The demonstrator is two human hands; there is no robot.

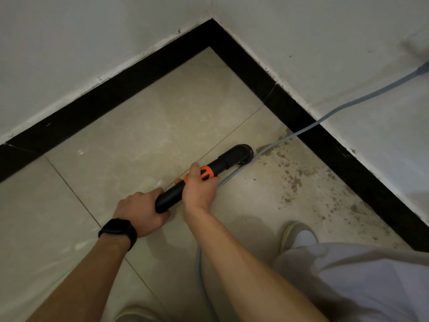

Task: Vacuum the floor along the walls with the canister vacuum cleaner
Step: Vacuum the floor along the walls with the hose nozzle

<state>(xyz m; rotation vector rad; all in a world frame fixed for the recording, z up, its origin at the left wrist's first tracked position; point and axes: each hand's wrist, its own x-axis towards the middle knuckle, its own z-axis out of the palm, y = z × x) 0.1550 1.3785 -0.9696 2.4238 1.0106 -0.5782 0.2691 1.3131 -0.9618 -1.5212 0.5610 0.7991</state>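
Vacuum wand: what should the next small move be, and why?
Probably push the nozzle rightward, over the grey cord, toward the black baseboard. Both the left hand and right hand grip the wand, and dark dirt specks lie on the tiles between nozzle and that baseboard.

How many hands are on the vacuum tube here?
2. The left hand holds the tube at its near end; the right hand holds it by the orange ring, nearer the nozzle.

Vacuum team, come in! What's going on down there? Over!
Both grip the wand: left hand, right hand. Its nozzle on floor beside dirty patch. Beware grey cord close beside nozzle.
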